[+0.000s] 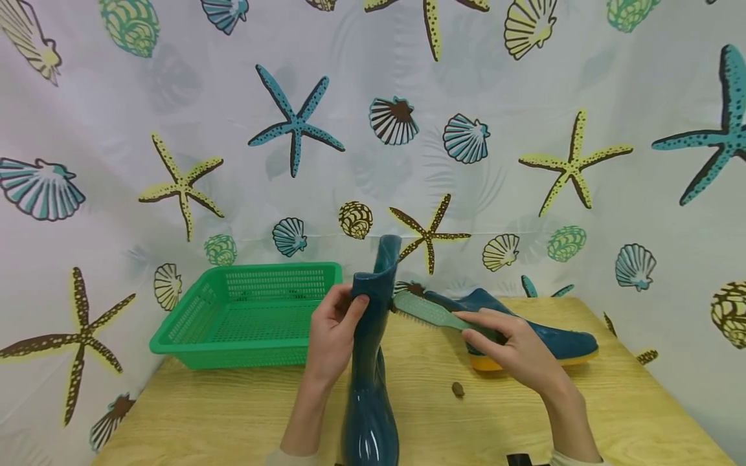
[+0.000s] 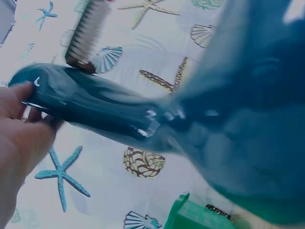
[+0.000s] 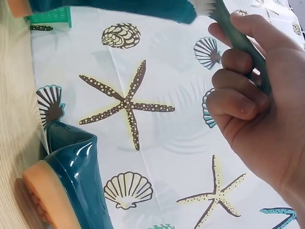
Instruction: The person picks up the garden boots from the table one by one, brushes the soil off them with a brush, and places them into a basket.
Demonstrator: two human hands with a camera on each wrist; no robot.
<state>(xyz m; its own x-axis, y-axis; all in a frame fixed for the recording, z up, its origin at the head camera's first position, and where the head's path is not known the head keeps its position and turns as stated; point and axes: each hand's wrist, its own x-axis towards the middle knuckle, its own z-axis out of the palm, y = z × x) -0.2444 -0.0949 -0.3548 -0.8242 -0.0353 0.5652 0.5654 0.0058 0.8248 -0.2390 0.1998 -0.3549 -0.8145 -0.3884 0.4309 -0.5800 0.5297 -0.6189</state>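
Observation:
A glossy dark blue rubber boot [image 1: 368, 362] is held up in front of me, its open top uppermost and its foot toward me. My left hand [image 1: 333, 327] grips the boot's shaft near the rim, thumb on the near face. In my right hand [image 1: 513, 346] is a green scrub brush [image 1: 428, 309], gripped by its handle. The bristles [image 2: 90, 33] point at the boot, and the brush's tip is right at the shaft's right side, just below the rim. In the right wrist view the fingers [image 3: 238, 102] curl round the handle.
A second blue boot [image 1: 559, 340] with an orange sole lies on its side at the right of the wooden table [image 1: 233, 414]. A green plastic basket [image 1: 192, 359] stands at the back left. A small brown lump [image 1: 458, 389] lies mid-table. Behind hangs a patterned curtain [image 1: 361, 181].

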